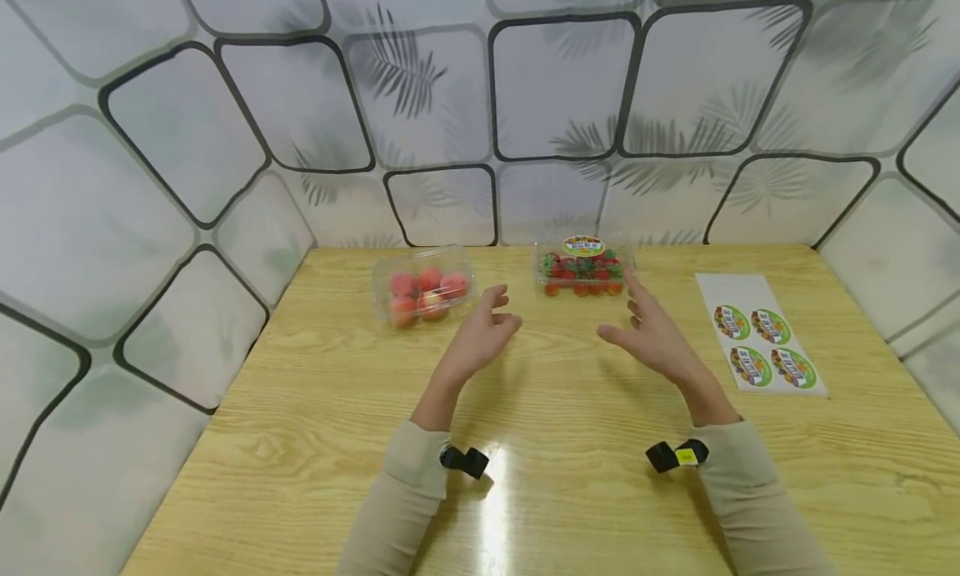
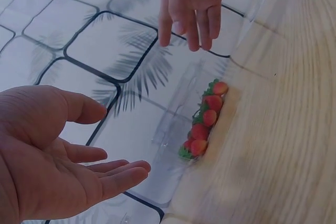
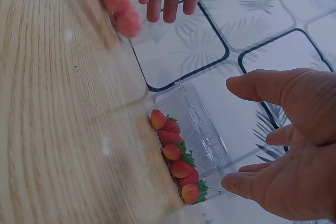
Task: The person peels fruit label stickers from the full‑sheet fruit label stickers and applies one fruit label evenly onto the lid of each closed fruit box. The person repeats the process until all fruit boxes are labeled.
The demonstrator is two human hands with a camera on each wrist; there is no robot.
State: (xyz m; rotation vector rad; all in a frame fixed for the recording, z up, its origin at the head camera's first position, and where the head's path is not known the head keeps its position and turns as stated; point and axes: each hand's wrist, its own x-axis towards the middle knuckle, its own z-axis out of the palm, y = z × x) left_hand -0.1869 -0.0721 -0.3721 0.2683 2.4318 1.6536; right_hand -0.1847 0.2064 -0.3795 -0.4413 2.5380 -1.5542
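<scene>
Hovering: left hand, right hand, fingers apart, empty
Strawberry box: may slide if right hand bumps it

Sticker lettering illegibly small; peaches blurred, cut by right wrist view's top edge.

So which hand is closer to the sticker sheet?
Right: the right hand is left of the sticker sheet; the left hand is farther left, near the round pink fruit.
</scene>
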